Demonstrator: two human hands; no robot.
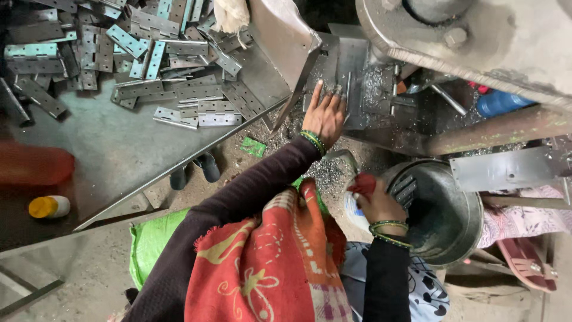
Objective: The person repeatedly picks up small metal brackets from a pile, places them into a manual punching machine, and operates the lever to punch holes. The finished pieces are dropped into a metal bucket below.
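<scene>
The left hand [326, 113] lies flat, fingers spread, pressing down on a metal plate [351, 65] on the machine bed [381, 113]; its fingertips reach the plate's near edge, among metal shavings. The plate sits tight between a slanted steel chute [286, 42] on one side and the machine's heavy housing [476, 42] on the other, so there is little free room around it.

The right hand [378, 206] is closed around a red cloth [363, 182], just beside the rim of a round metal bucket [459, 203]. Dark hinges [404, 189] stand at the bucket's edge, close to the knuckles.

Farther out, a heap of hinges [149, 59] covers the far part of the table [107, 149], whose near part is bare up to its long edge. A yellow-capped bottle [49, 206] lies there. A pair of sandals [195, 172] shows on the floor under that edge.
</scene>
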